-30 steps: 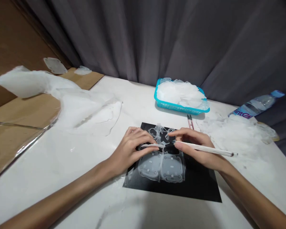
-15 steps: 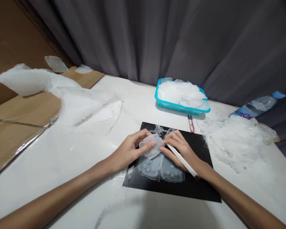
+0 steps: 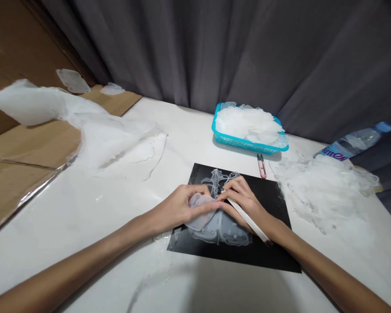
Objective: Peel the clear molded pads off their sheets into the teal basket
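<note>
A translucent moulded sheet of several joined pads (image 3: 220, 228) lies on a black mat (image 3: 273, 248) on the white table. My left hand (image 3: 182, 204) is closed on one loosened translucent pad (image 3: 200, 208), folded up over the sheet. My right hand (image 3: 244, 202) grips a thin white stick-like tool (image 3: 247, 219), its tip touching the sheet right beside the left fingers. The sheet's thin web (image 3: 220, 178) sticks out beyond both hands.
A turquoise basket (image 3: 247, 145) piled with translucent pieces stands behind the mat. Small pink snips (image 3: 261, 165) lie beside it. A heap of clear scraps (image 3: 322, 191) and a water bottle (image 3: 355, 141) are at right. White plastic bags (image 3: 94, 134) and cardboard (image 3: 29, 152) are at left.
One second ago both hands pressed the tool flat across the sheet. Since then the left hand lifted one pad and folded it down, and the right hand turned the tool toward me.
</note>
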Demonstrator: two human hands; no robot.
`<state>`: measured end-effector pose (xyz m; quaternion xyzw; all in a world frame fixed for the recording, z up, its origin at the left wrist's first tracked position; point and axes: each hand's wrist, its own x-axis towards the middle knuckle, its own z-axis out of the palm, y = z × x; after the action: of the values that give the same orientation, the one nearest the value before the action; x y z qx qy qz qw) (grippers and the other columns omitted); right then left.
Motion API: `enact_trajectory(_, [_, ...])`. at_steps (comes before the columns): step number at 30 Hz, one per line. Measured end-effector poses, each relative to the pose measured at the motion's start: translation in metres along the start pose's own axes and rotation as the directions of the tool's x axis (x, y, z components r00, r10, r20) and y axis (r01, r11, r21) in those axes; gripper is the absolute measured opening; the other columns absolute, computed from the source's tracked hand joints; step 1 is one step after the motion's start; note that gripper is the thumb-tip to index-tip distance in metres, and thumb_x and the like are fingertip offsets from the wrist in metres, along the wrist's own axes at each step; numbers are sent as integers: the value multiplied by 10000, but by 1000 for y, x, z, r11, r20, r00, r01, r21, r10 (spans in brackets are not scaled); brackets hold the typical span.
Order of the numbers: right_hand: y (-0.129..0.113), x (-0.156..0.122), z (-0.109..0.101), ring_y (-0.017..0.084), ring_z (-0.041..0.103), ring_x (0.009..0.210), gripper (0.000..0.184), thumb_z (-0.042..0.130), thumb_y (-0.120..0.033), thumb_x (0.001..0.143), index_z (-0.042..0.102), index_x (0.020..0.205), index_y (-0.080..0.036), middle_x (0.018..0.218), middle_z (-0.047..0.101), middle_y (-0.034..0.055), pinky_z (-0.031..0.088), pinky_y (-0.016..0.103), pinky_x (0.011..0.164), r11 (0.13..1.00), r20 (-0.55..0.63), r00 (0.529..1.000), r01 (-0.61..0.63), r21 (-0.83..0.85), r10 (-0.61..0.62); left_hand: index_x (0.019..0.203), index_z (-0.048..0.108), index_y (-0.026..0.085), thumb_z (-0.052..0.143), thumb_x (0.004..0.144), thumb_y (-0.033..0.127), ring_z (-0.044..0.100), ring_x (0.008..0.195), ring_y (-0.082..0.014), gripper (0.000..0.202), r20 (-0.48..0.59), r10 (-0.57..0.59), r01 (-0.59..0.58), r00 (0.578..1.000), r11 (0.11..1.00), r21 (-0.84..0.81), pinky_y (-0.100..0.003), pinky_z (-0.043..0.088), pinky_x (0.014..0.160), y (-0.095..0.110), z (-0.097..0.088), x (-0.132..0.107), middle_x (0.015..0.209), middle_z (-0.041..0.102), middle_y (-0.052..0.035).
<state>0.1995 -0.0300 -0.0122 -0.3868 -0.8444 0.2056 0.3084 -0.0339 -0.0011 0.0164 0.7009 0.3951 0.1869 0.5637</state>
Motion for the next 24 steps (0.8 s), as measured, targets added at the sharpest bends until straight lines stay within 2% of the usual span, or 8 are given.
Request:
enact_trajectory(2, [0, 0, -1, 232, 511, 1022, 70, 604, -260, 1020, 666, 1003, -234, 992, 597, 71, 516, 397, 897, 1000, 4, 1000, -10, 8, 10, 763, 648, 162, 639, 947, 484, 422, 625, -122, 371, 27, -22, 21, 999, 999, 28, -242, 301, 564, 1, -2, 0, 666, 499, 31])
enact_trajectory(7, [2, -1, -5, 223, 514, 1051, 80, 606, -287, 1023, 649, 1050, -226, 1025, 587, 70, 505, 391, 927, 1000, 62, 998, 2, 4, -2, 907, 743, 177, 587, 985, 517, 509, 699, -146, 382, 29, -3, 1, 1000, 998, 70, -258, 355, 633, 2, -4, 1, 778, 645, 0])
enact_trajectory(11, [3, -1, -6, 217, 536, 1013, 90, 585, -290, 1035, 633, 1036, -214, 1001, 594, 69, 508, 364, 871, 998, 65, 998, 30, -64, -26, 884, 744, 176, 626, 967, 481, 511, 658, -135, 337, 4, 15, -16, 1000, 997, 78, -250, 374, 604, -3, 1, 1, 733, 631, 11])
enact_trajectory(14, [-1, 0, -10, 218, 562, 945, 137, 526, -271, 1055, 623, 996, -194, 961, 600, 77, 497, 341, 772, 977, 112, 991, 92, -192, -71, 886, 682, 167, 660, 947, 434, 548, 577, -135, 275, -177, -76, 54, 981, 990, -127, -243, 415, 522, -12, -3, 4, 674, 617, 12])
enact_trajectory(16, [-5, 0, -15, 218, 573, 917, 150, 505, -249, 1052, 618, 970, -192, 944, 605, 79, 480, 330, 718, 962, 149, 985, 119, -247, -84, 895, 622, 172, 635, 966, 404, 574, 525, -142, 244, -358, -182, 54, 916, 939, -340, -255, 460, 481, -17, -13, 8, 658, 633, -3])
enact_trajectory(18, [-6, -1, -19, 211, 579, 894, 128, 519, -217, 1023, 608, 932, -202, 924, 606, 70, 469, 319, 687, 964, 132, 989, 97, -246, -66, 867, 575, 183, 636, 972, 364, 572, 488, -135, 218, -480, -232, 3, 846, 902, -431, -276, 518, 512, -18, -26, 13, 594, 613, 6])
enact_trajectory(19, [-5, -2, -21, 207, 580, 881, 117, 531, -203, 1003, 601, 909, -208, 909, 601, 64, 468, 314, 681, 970, 96, 994, 65, -233, -44, 856, 557, 189, 641, 971, 361, 579, 482, -137, 223, -501, -225, -20, 836, 899, -437, -284, 533, 525, -18, -31, 14, 574, 608, 9])
enact_trajectory(24, [5, 0, -18, 187, 595, 838, 108, 570, -207, 987, 606, 887, -224, 877, 572, 38, 491, 316, 754, 974, -160, 974, -184, -129, 163, 933, 591, 179, 651, 975, 452, 638, 608, -154, 283, -268, -93, -34, 959, 901, -432, -259, 496, 538, -6, -25, 9, 740, 669, -20])
